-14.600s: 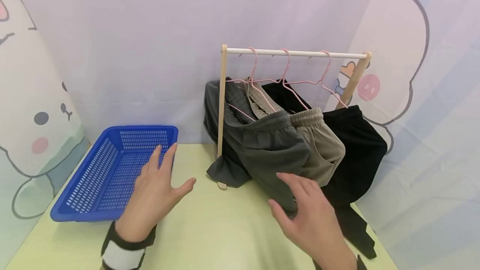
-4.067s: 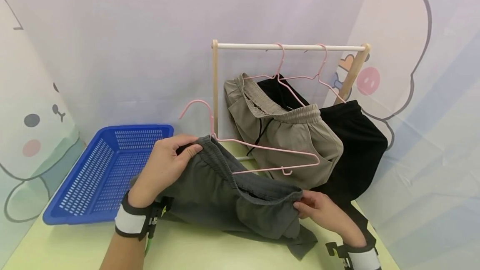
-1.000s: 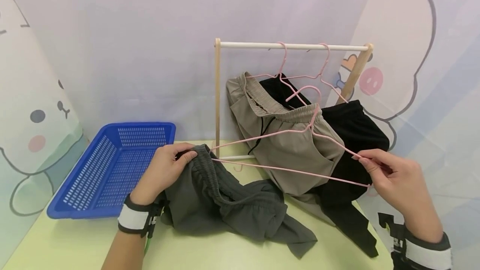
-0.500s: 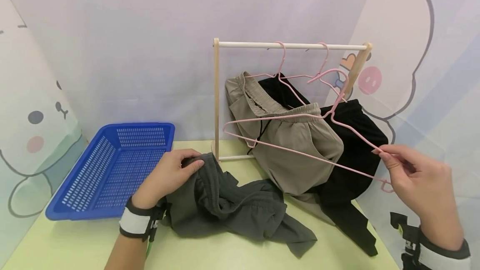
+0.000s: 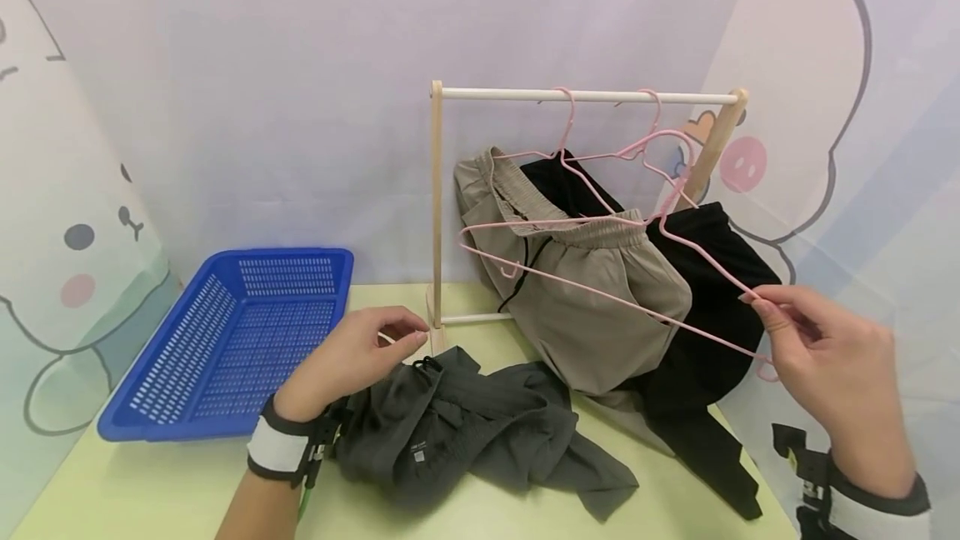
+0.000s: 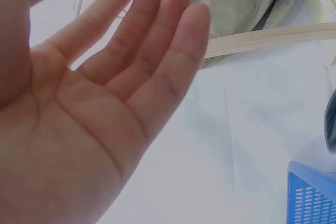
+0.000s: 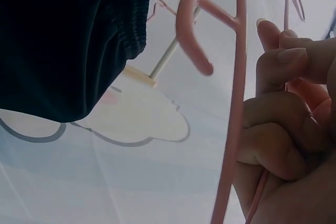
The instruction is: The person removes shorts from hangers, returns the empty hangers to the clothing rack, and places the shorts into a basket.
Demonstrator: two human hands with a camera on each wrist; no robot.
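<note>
My right hand [image 5: 836, 365] pinches one shoulder of a bare pink hanger [image 5: 708, 257], which hangs in the air before the rack with its hook upward. In the right wrist view, my fingers [image 7: 275, 145] curl round the pink hanger wire [image 7: 234, 108]. Dark grey trousers [image 5: 487, 432] lie crumpled on the table, a small white label showing inside. My left hand [image 5: 360, 361] hovers just above their upper left part and holds nothing. Its fingers [image 6: 173, 61] look loosely extended in the left wrist view.
A small rack with a white bar [image 5: 495, 95] and wooden posts stands behind. Beige trousers [image 5: 600, 307] and black trousers [image 5: 731, 298] hang there on pink hangers. To the left sits a blue perforated basket [image 5: 213, 429]. A printed curtain [image 5: 285, 90] encloses the table [image 5: 360, 507].
The grey trousers came off the rack, then off their hanger, and now lie on the table. My left hand has let go of their waistband. My right hand has drawn the hanger rightward.
</note>
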